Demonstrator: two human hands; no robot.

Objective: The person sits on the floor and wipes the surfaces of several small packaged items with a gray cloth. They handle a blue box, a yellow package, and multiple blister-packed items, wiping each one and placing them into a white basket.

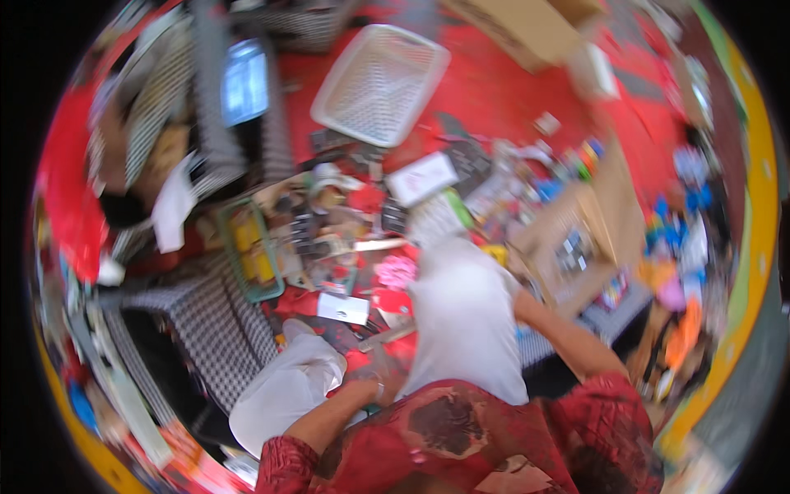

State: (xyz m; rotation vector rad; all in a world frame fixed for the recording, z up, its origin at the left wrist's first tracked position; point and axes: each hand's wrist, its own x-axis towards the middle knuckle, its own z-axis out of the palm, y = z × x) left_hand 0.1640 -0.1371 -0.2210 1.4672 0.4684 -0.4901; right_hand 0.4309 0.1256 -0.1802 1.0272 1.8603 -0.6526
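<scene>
My left hand (383,375) hangs low between my knees, close to the red floor cloth and a greyish flat strip (387,337). Blur smears its fingers, so I cannot make out whether it holds anything. My right forearm (568,342) reaches forward beside my raised right knee, and the hand at its end is hidden behind the knee. Near that side stands an open cardboard box (619,226) with small shiny packets (573,249) inside. Ahead of my knees lie a pink flower-shaped item (396,272), a white card (343,309) and a red card (392,301).
A white plastic basket (327,92) sits far ahead on the red cloth (502,99). At left are checkered bins (218,317) and a green tray (274,290) with yellow items. Loose small goods crowd the middle and right. Another cardboard box (518,29) stands at the back.
</scene>
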